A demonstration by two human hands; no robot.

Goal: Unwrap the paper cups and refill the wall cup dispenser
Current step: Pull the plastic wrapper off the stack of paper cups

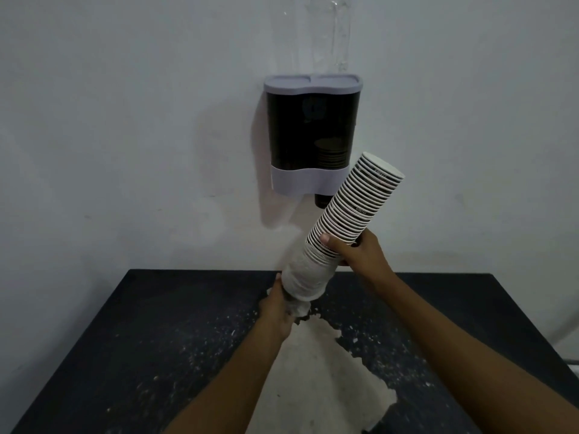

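A long stack of paper cups [357,202], white with dark bands, tilts up to the right in front of the wall. Its lower end is still sheathed in bunched clear plastic wrap [305,278]. My left hand [277,303] grips the wrapped bottom end. My right hand [352,249] holds the bare stack at its middle, thumb across the cups. The cup dispenser [311,133] hangs on the wall behind, dark smoked body with a grey lid and grey lower band. A short stack of cups shows inside its right chamber, and one dark cup [322,200] pokes out below.
A black table [156,355] speckled with white crumbs stands against the pale wall. A torn white sheet [322,377] lies on it under my arms. A clear hook [340,36] is stuck to the wall above the dispenser.
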